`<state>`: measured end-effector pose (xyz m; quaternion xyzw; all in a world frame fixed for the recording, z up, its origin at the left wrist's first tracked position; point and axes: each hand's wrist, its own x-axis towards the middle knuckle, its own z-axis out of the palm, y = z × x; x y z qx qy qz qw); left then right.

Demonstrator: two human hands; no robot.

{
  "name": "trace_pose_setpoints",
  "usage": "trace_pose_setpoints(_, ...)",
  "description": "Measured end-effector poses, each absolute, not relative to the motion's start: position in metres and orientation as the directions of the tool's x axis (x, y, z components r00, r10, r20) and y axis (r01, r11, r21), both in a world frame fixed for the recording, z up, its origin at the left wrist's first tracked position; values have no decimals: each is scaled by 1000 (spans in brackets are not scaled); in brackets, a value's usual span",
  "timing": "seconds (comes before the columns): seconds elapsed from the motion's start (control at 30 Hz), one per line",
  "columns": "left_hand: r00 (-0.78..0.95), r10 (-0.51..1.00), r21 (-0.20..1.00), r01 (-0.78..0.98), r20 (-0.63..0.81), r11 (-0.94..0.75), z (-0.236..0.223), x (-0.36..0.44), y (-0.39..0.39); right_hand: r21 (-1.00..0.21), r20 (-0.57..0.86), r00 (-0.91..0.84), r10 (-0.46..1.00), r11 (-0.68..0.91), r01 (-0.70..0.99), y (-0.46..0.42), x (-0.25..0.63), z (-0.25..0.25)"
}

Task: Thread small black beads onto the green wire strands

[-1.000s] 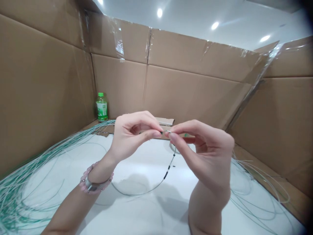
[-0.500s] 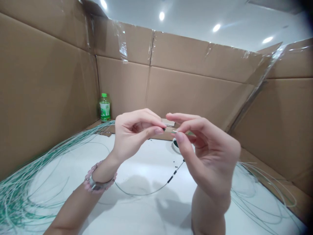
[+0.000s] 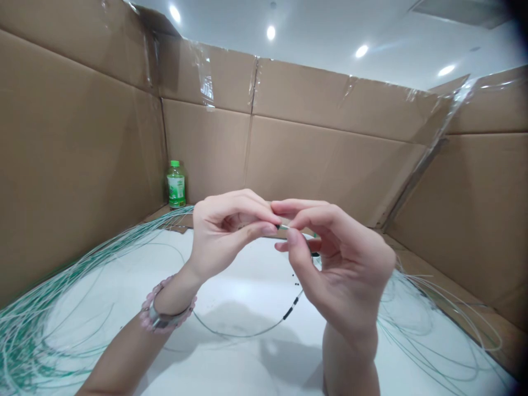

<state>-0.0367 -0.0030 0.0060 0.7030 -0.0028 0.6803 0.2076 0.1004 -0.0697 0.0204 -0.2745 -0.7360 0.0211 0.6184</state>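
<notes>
I was looking in on a makeshift workshop-style booth: taped cardboard walls point(image 3: 330, 165) boxed in a white tabletop point(image 3: 235, 291) under recessed ceiling lights point(image 3: 270, 33).

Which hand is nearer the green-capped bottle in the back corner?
Left. The left hand is in front of and to the right of the green-capped clear plastic bottle; the right hand is farther right, beyond the left hand.

No legible text, label point(image 3: 176, 190) on the green-capped bottle point(image 3: 176, 184) too small to read
</notes>
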Motion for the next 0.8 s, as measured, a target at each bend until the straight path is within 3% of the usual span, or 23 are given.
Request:
trace_pose_setpoints(0.47,77,261,271,-188,962,-944,6,-38,0,-360,898,-104,428,849,387,-65,102,19)
trace_pose_setpoints(0.8,105,208,210,-8,972,-978,9,-41,-8,-314,911,-100,400,831,460,-65,101,18)
